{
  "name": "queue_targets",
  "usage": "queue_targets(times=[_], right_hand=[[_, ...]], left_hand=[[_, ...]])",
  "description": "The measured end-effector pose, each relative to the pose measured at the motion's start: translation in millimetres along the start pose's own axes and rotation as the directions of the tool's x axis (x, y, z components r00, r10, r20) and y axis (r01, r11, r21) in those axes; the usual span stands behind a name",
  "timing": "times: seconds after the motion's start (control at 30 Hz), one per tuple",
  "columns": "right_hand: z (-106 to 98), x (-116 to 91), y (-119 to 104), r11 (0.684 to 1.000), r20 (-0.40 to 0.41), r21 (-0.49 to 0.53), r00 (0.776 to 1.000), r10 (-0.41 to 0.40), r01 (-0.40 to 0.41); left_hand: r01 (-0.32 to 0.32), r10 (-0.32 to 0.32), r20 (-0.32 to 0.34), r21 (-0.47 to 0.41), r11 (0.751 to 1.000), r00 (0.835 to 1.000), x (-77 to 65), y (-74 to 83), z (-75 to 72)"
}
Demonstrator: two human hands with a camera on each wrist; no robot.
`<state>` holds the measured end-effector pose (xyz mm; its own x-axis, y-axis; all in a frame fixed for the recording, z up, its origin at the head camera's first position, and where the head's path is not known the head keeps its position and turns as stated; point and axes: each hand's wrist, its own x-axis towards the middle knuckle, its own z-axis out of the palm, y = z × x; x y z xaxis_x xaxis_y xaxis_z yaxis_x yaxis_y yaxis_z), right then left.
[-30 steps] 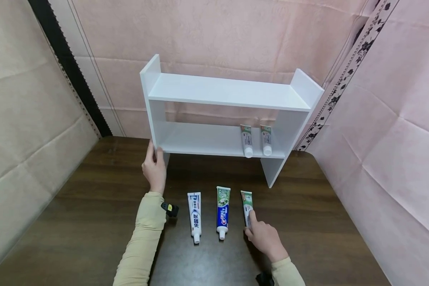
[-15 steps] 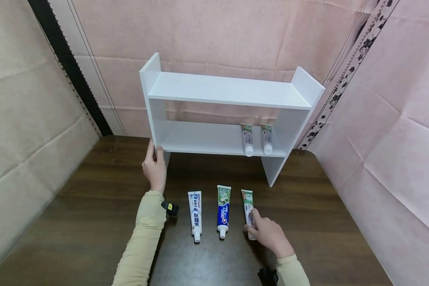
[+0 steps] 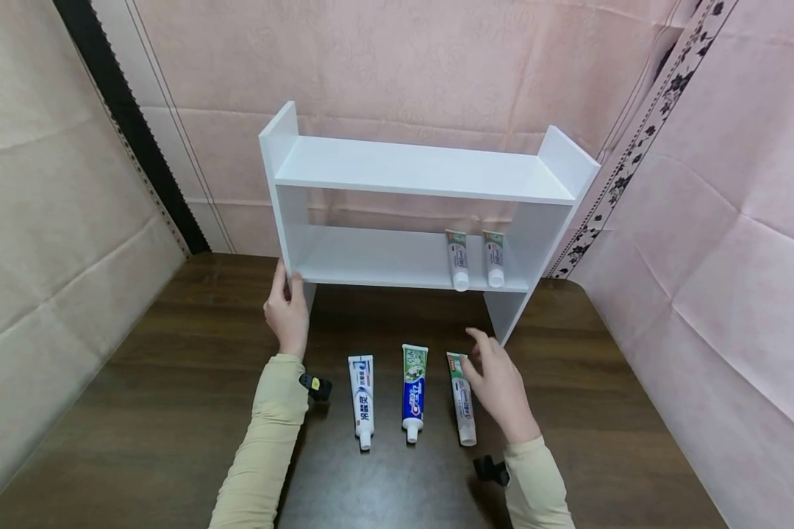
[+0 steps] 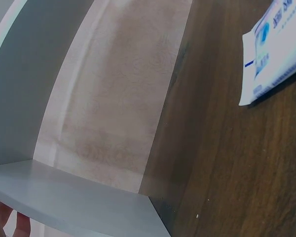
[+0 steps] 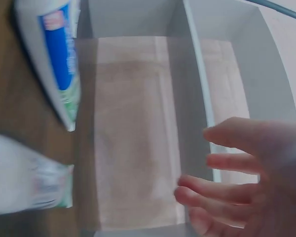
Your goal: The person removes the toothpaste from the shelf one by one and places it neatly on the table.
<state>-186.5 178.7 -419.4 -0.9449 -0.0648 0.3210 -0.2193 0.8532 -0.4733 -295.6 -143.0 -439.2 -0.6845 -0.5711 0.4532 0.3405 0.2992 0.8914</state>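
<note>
My left hand (image 3: 287, 316) holds the left side panel of a white two-tier shelf (image 3: 410, 170), thumb and fingers on either side of its front edge. In the left wrist view, its fingers (image 4: 22, 224) show past the panel. My right hand (image 3: 501, 383) is empty, fingers loosely bent, beside the upper end of a green-and-white toothpaste tube (image 3: 462, 404) on the table. To the left lie a blue-and-green toothpaste tube (image 3: 413, 389) and a white-and-blue toothpaste tube (image 3: 361, 397). Two small toothpaste tubes (image 3: 459, 261) (image 3: 493, 258) lie on the lower shelf board, caps forward.
The shelf stands at the back of a dark wooden table (image 3: 172, 411). Pink cloth (image 3: 423, 66) hangs behind it, and cloth walls (image 3: 714, 257) close in both sides. The upper board (image 3: 410, 165) bears nothing, and the lower board's left part is bare.
My right hand has come off the right-hand toothpaste tube and moved forward toward the shelf, leaving the tube on the table. My left hand stays on the side panel.
</note>
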Motion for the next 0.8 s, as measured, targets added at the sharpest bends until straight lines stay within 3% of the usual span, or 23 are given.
queue_targets(times=[0.3, 0.57, 0.8], right_hand=[[-13, 44, -11, 0.998, -0.118, 0.019, 0.992, -0.051, 0.054], [-15, 80, -15, 0.997, -0.099, -0.068, 0.994, -0.039, 0.033], [-13, 90, -19, 0.992, -0.102, -0.125, 0.994, -0.026, 0.013]], left_hand=[[0.004, -0.004, -0.004, 0.012, 1.0, 1.0, -0.4, -0.4, 0.5], [0.002, -0.002, 0.0, 0.002, 1.0, 1.0, -0.3, -1.1, 0.5], [-0.005, 0.005, -0.007, 0.014, 1.0, 1.0, 0.2, -1.4, 0.7]])
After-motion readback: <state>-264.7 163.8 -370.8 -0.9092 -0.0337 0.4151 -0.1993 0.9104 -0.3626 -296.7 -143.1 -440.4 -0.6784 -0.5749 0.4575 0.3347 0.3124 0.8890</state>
